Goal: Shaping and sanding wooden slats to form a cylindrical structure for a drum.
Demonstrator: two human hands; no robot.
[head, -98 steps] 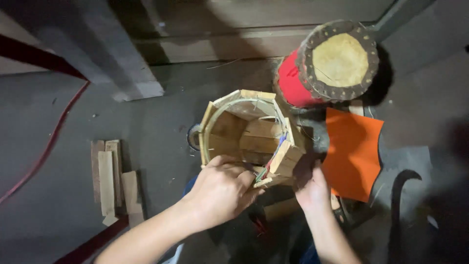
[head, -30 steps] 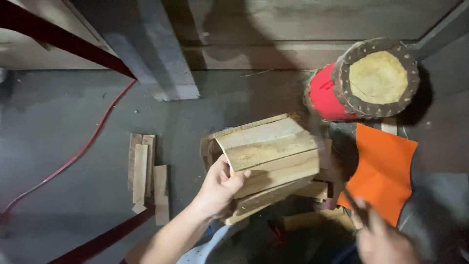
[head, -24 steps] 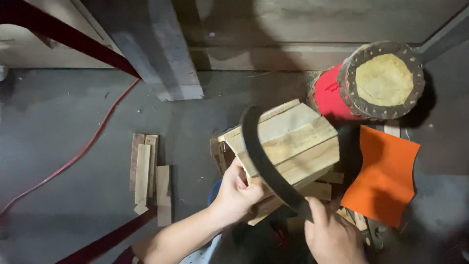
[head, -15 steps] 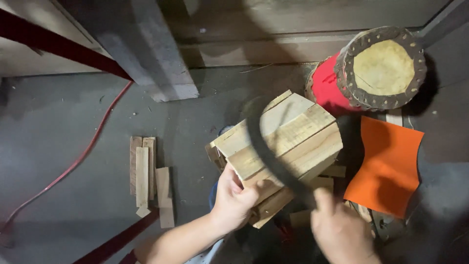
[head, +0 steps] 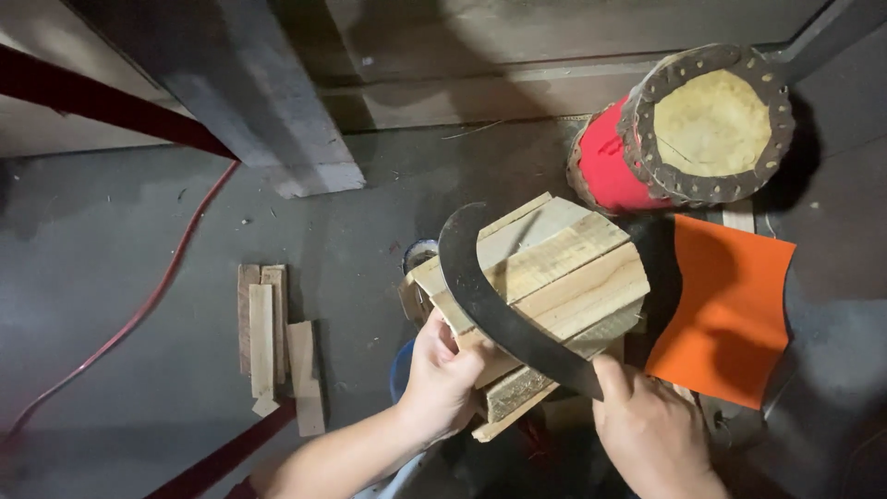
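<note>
A barrel-like shell of pale wooden slats point(head: 564, 277) lies on its side in the middle of the head view. My left hand point(head: 442, 374) grips its near left edge. My right hand point(head: 651, 434) is closed on the handle of a dark curved blade point(head: 480, 296), which arcs across the slats from lower right up to the top left. The blade rests on or just above the wood; contact is hard to tell.
A red drum with a hide top point(head: 688, 139) lies at the upper right, an orange sheet point(head: 730, 310) beside the shell. Loose wooden slats point(head: 275, 342) lie on the grey floor at left. A red cable point(head: 139, 314) and a grey post point(head: 249, 102) are nearby.
The shell was turned from open side up onto its side. My right hand let go, picked up the curved blade and brought it across the slats.
</note>
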